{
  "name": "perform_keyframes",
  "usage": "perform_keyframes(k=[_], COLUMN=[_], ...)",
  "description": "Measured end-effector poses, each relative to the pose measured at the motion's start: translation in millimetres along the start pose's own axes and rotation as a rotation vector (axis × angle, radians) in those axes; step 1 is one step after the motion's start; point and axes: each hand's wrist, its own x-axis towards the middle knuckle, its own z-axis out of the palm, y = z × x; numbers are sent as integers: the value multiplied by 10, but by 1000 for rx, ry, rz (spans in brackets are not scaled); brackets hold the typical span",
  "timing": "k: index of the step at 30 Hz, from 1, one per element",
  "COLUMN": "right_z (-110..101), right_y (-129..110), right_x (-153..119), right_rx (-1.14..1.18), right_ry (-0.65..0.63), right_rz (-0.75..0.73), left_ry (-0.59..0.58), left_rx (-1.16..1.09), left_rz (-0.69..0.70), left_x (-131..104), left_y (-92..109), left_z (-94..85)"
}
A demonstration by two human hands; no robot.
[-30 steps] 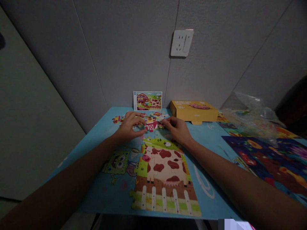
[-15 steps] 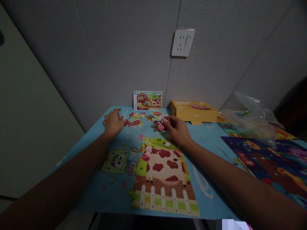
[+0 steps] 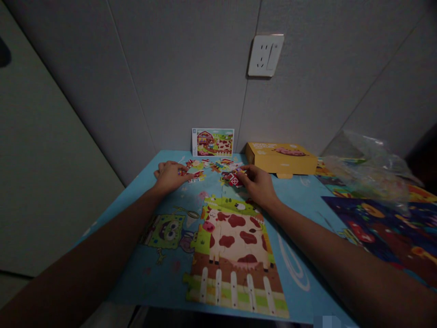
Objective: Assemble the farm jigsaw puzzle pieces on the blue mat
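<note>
My right hand [image 3: 260,184] pinches a red puzzle piece [image 3: 234,181] with a white crossed barn-door print, held low over the loose pieces. My left hand [image 3: 170,176] is over the left side of the scattered puzzle pieces [image 3: 198,165], its thumb and fingers apart, with colourful pieces showing between and beside them. Whether its fingertips touch a piece is hard to make out. Nearer to me lies a joined puzzle section [image 3: 235,255] showing a brown-spotted cow, green grass and a white fence.
A picture card [image 3: 213,142] of the farm scene leans on the wall at the back. Right of it lies a yellow box [image 3: 282,159]. Farther right are a crumpled clear plastic bag [image 3: 368,168] and a dark blue picture sheet [image 3: 382,228]. The blue tabletop [image 3: 136,269] has cartoon prints.
My left hand has come down and right, from beside the pieces to over them. My right hand still holds the red piece in nearly the same place. The view has shifted slightly.
</note>
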Motion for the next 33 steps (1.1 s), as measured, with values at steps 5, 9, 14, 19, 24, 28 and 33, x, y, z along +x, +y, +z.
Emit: perform_keyframes(k=[5,9,14,19,24,28,33], right_z=[-9,-14,-19,-28,-41,-44,-34], right_y=[-6,-10,-3,4,33,54,37], right_x=[3,3,1,4,39,59,45], right_rx=[12,-6,-34,-68,-72,-54,-40], right_ry=[27,38,38,51,68,96,80], right_rz=[-15,-17,-10,-6,57,57,60], left_ry=[3,95,141,155,132,23,-60], left_rx=[-35,-74,-97,-88,-81,-34,26], left_rz=[-13,-80,-167,-271,-179,40,91], left_x=[-6,9,47,71,36,-37,-95], left_y=[17,4,-62,-99,-81,-14,43], left_z=[-25,-46,-47,-31,-37,-25,-27])
